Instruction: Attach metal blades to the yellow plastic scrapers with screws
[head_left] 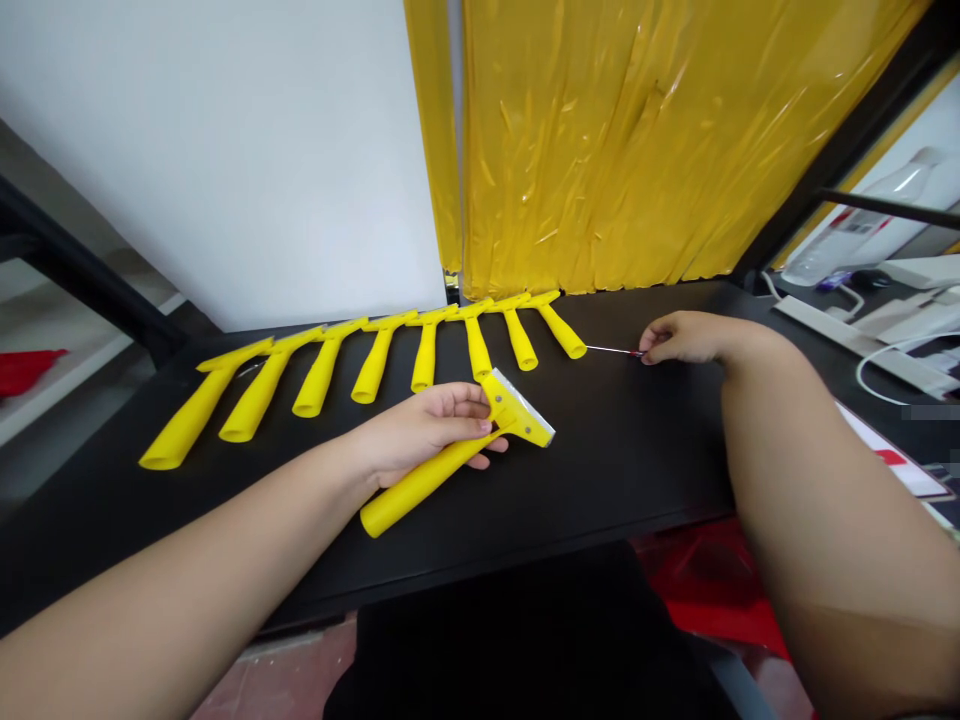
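My left hand [442, 425] is closed around the neck of a yellow scraper [427, 480]. Its head points right, with a metal blade edge and two screws showing, and the hollow handle slants toward me. Over to the right, my right hand [679, 338] pinches a thin screwdriver [615, 350] with a silver shaft and a dark red end. The shaft points left, its tip close to the handle of the rightmost scraper [564, 332]. Several more yellow scrapers [379, 362] lie in a row along the back of the black table, handles toward me.
The black table [622, 440] runs up to a white panel [300, 170] and a yellow plastic sheet [600, 150]. At right are a clear bottle [855, 230], white cables and a white strip [840, 340]. Red material [712, 580] hangs below the front edge.
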